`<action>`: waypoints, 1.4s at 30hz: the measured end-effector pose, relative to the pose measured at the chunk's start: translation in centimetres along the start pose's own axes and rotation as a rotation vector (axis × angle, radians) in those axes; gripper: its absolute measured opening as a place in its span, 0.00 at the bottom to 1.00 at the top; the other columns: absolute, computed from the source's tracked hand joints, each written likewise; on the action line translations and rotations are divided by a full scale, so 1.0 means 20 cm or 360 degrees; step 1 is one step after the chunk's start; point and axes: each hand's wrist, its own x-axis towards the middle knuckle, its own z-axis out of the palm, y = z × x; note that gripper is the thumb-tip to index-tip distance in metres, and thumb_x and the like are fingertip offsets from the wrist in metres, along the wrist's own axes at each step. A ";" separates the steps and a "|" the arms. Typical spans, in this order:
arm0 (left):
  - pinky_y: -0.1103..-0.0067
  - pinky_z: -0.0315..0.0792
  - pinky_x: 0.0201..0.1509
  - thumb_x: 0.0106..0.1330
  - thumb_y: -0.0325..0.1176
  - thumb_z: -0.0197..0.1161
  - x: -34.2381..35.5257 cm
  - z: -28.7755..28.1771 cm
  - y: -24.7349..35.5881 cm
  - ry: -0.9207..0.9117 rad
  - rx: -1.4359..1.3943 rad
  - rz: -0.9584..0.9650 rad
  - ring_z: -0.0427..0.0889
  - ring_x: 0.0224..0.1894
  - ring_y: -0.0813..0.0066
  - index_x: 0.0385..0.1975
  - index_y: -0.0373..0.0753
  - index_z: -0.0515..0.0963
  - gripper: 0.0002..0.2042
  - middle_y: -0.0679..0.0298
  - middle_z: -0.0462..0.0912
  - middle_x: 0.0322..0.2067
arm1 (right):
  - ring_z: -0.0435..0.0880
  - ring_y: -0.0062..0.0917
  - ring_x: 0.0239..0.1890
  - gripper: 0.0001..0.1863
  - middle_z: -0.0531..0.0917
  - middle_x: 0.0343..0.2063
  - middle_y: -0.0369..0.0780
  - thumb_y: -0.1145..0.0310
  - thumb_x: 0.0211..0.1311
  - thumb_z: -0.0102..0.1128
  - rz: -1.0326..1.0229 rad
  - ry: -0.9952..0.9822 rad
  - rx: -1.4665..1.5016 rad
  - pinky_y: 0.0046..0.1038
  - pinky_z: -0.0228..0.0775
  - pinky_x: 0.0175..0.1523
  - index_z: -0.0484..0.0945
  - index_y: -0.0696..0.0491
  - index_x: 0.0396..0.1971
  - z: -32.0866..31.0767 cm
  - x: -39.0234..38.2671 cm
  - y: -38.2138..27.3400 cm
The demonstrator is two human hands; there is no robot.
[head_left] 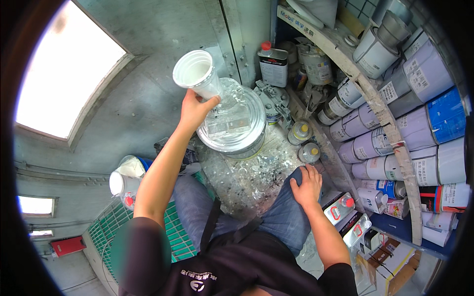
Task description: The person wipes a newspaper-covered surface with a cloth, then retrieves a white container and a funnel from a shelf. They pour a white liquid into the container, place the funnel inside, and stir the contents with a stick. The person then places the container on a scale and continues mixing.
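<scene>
My left hand (194, 109) is closed round a translucent white plastic cup (196, 69), its mouth tilted up so that the inside shows. It holds the cup over the far left side of a large round metal paint can (254, 133). Dried paint stains the can's lid, and a flat, pale rectangular patch lies on it. My right hand (307, 185) rests flat on my right knee with its fingers apart, holding nothing. Close to that hand stand two small bottles with yellow caps, one nearer (309, 153) and one farther (299, 132).
Shelves on the right (365, 93) carry several paint cans. A tin with a red cap (273, 64) stands at the back. Silver containers (340, 207) sit by my right leg. A green crate (173, 232) and lidded tubs (123, 180) are on my left. Paint spatters the floor (242, 192).
</scene>
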 end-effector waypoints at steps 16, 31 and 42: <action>0.62 0.71 0.64 0.50 0.43 0.79 0.10 0.17 -0.30 0.0005 0.0456 -0.0022 0.77 0.59 0.49 0.56 0.31 0.73 0.36 0.45 0.79 0.53 | 0.70 0.41 0.66 0.27 0.76 0.61 0.45 0.57 0.57 0.66 -0.0045 0.0035 0.0074 0.44 0.57 0.71 0.78 0.53 0.56 -0.02 -0.01 0.09; 0.66 0.71 0.67 0.57 0.42 0.74 -0.46 0.06 -0.21 -0.0018 0.0130 -0.0507 0.78 0.62 0.50 0.66 0.22 0.65 0.41 0.38 0.78 0.59 | 0.71 0.51 0.66 0.35 0.76 0.59 0.58 0.57 0.63 0.63 -0.0591 0.0201 0.0575 0.48 0.56 0.73 0.69 0.66 0.63 0.02 0.76 -0.73; 0.69 0.73 0.63 0.58 0.40 0.72 -0.52 0.07 -0.25 -0.0032 -0.0012 -0.0494 0.83 0.57 0.56 0.61 0.22 0.72 0.35 0.44 0.84 0.53 | 0.75 0.49 0.62 0.34 0.79 0.56 0.56 0.60 0.57 0.64 -0.0511 0.0020 0.0660 0.44 0.61 0.71 0.73 0.65 0.60 0.14 0.83 -0.79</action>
